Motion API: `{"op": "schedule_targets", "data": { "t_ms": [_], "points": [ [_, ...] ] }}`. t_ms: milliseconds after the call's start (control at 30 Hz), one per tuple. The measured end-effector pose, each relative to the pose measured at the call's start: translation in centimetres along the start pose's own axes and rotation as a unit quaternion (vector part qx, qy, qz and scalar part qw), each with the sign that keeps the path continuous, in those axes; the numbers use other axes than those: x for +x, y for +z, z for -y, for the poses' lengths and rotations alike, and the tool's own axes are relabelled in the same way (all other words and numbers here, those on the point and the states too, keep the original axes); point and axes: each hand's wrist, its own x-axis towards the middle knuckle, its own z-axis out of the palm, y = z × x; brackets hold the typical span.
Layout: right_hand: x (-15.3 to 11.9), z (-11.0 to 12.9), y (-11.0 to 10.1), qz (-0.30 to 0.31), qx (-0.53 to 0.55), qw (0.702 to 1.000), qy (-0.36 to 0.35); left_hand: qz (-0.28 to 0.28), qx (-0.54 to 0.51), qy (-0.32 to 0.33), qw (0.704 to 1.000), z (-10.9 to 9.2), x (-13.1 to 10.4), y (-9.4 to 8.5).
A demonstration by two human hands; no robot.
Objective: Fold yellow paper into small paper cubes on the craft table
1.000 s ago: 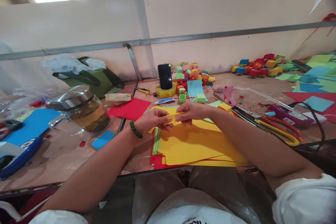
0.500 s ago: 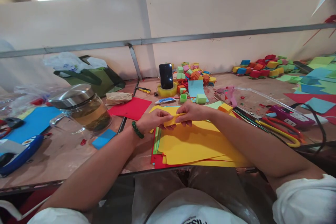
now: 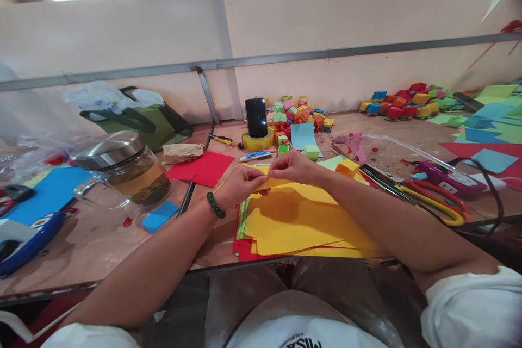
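Note:
My left hand [image 3: 241,182] and my right hand [image 3: 291,167] meet over a stack of yellow paper [image 3: 297,223]. Between their fingertips they pinch a small yellow paper piece [image 3: 261,187], mostly covered by the fingers. Both hands are closed on it, thumbs close together. Under the yellow sheets, green and red paper edges stick out at the left. Just behind the hands stand a green paper cube [image 3: 311,151] and a smaller green one [image 3: 283,149]. A folded yellow paper piece [image 3: 347,167] lies by my right wrist.
A glass teapot [image 3: 138,174] stands left, near red paper [image 3: 202,168]. A phone [image 3: 256,118] leans upright on a tape roll [image 3: 258,139]. Paper cubes [image 3: 302,117] are heaped behind. To the right lie a pink glue gun [image 3: 355,148], scissors [image 3: 432,204] and a purple power strip [image 3: 444,178].
My hands have drawn closer together, and less of the yellow paper piece shows between the fingers. The view has shifted slightly.

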Motion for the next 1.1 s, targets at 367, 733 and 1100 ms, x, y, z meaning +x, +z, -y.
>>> {"op": "schedule_targets", "data": {
  "t_ms": [367,733,1100],
  "points": [
    [-0.2,-0.2,-5.4,-0.060,0.114,0.987,0.099,-0.034,-0.047,0.008,0.998,-1.4,-0.3,-1.8],
    [-0.3,0.7,0.2,-0.019,0.078,0.997,-0.001,0.003,0.010,0.010,1.000,-0.1,0.1,-0.9],
    [-0.6,0.8,-2.3,-0.031,0.154,0.986,0.052,0.006,-0.004,0.008,1.000,-1.4,-0.3,-1.6]
  ]
}}
